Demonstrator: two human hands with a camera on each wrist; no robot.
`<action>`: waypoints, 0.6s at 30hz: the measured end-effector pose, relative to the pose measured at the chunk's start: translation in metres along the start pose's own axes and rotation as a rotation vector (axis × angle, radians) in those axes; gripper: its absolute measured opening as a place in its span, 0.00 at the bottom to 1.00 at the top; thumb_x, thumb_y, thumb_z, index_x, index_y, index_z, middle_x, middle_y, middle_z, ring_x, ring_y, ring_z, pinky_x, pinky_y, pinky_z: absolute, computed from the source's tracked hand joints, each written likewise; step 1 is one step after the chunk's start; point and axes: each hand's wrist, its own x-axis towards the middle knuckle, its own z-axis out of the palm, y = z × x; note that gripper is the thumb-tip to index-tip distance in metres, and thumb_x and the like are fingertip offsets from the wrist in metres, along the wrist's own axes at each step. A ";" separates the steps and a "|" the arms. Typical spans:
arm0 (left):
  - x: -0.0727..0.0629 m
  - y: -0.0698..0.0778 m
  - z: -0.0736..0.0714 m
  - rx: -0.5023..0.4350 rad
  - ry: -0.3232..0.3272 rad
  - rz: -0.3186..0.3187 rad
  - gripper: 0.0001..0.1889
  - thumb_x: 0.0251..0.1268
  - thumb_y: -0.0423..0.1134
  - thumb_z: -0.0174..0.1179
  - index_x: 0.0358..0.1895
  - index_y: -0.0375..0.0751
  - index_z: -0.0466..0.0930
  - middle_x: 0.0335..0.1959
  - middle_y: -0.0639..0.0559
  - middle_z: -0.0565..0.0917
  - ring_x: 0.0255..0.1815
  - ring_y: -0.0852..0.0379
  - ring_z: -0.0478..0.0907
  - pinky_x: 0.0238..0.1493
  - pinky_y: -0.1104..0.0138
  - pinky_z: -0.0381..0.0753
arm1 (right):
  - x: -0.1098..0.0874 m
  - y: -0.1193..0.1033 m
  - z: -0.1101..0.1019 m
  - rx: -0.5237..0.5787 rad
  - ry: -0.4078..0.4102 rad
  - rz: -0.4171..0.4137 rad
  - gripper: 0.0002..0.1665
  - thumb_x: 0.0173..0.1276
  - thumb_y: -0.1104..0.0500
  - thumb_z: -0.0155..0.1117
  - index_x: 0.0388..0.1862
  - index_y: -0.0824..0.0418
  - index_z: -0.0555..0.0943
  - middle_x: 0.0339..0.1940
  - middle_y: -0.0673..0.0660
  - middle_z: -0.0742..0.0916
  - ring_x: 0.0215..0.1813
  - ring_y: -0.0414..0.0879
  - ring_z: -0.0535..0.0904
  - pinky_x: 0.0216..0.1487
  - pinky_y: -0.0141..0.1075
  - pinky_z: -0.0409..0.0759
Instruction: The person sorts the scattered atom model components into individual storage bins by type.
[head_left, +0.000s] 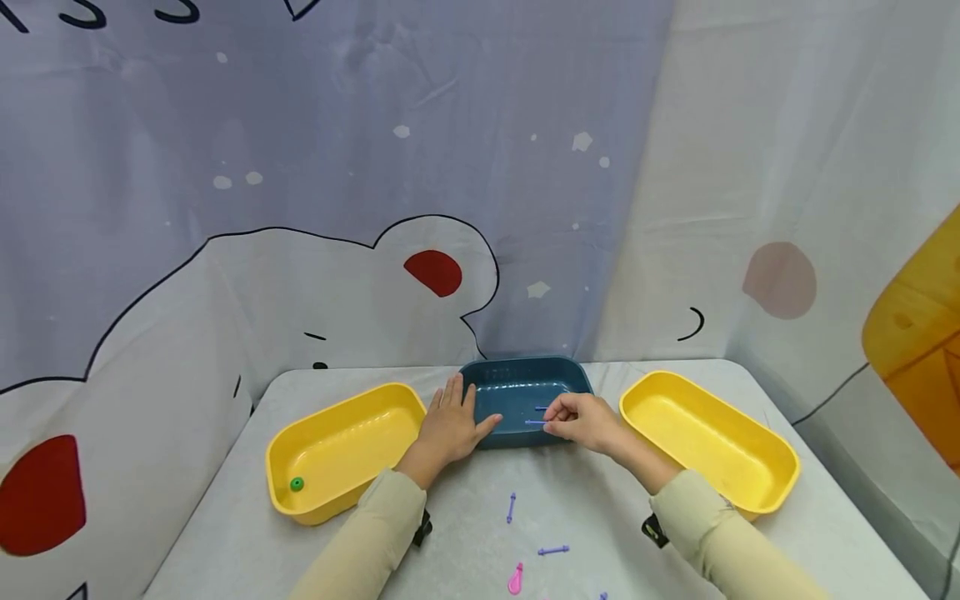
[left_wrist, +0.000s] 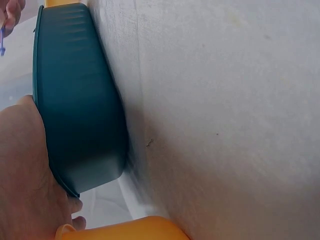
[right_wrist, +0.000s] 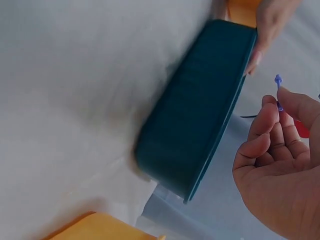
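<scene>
My right hand point(head_left: 587, 421) pinches a small purple-blue stick with knobbed ends point(right_wrist: 278, 80) between thumb and forefinger, over the front right of a dark teal basin point(head_left: 517, 438). A second blue stick point(head_left: 541, 408) shows against the basin's inside, just beyond the held one. On the basin's left rim rests my left hand point(head_left: 448, 432), its fingers extended and thumb spread over the basin. In the left wrist view the back of that hand point(left_wrist: 22, 160) overlaps the rim, and most of its fingers are hidden.
Yellow basins stand left point(head_left: 337, 446) and right point(head_left: 712, 442); the left one holds a green bead point(head_left: 297, 483). Nearer on the white table lie purple sticks point(head_left: 512, 508) and a pink drop-shaped piece point(head_left: 516, 579). A printed curtain point(head_left: 540, 183) hangs behind.
</scene>
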 end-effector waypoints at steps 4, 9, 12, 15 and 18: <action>-0.001 0.000 -0.001 -0.008 -0.001 0.006 0.49 0.72 0.75 0.33 0.81 0.39 0.52 0.83 0.38 0.46 0.84 0.43 0.43 0.82 0.50 0.45 | 0.008 -0.001 -0.004 0.007 0.001 0.019 0.03 0.67 0.59 0.72 0.35 0.56 0.85 0.27 0.48 0.84 0.31 0.43 0.77 0.35 0.33 0.78; -0.002 0.001 -0.004 -0.009 -0.007 0.008 0.49 0.72 0.75 0.32 0.81 0.39 0.51 0.83 0.39 0.45 0.84 0.43 0.42 0.82 0.50 0.43 | 0.017 -0.003 -0.009 0.029 0.013 0.061 0.03 0.67 0.59 0.71 0.37 0.57 0.85 0.30 0.50 0.85 0.32 0.44 0.78 0.37 0.34 0.79; -0.002 0.001 -0.004 -0.009 -0.009 0.008 0.49 0.72 0.75 0.32 0.81 0.39 0.51 0.83 0.39 0.45 0.84 0.43 0.42 0.82 0.50 0.43 | 0.023 -0.002 -0.013 0.032 0.025 0.080 0.04 0.68 0.59 0.70 0.38 0.58 0.85 0.31 0.51 0.85 0.33 0.45 0.78 0.37 0.35 0.79; -0.002 0.000 -0.004 -0.011 -0.012 0.009 0.49 0.72 0.75 0.32 0.81 0.38 0.51 0.83 0.38 0.45 0.84 0.43 0.42 0.82 0.50 0.43 | 0.031 0.001 -0.015 0.029 0.036 0.092 0.04 0.69 0.59 0.69 0.39 0.59 0.84 0.32 0.51 0.86 0.33 0.44 0.79 0.37 0.35 0.80; -0.002 0.000 -0.003 -0.013 -0.011 0.010 0.49 0.72 0.75 0.32 0.81 0.39 0.52 0.83 0.38 0.45 0.84 0.43 0.42 0.82 0.50 0.44 | 0.038 0.004 -0.016 0.033 0.045 0.103 0.06 0.69 0.58 0.69 0.40 0.59 0.84 0.32 0.52 0.86 0.33 0.44 0.80 0.37 0.35 0.80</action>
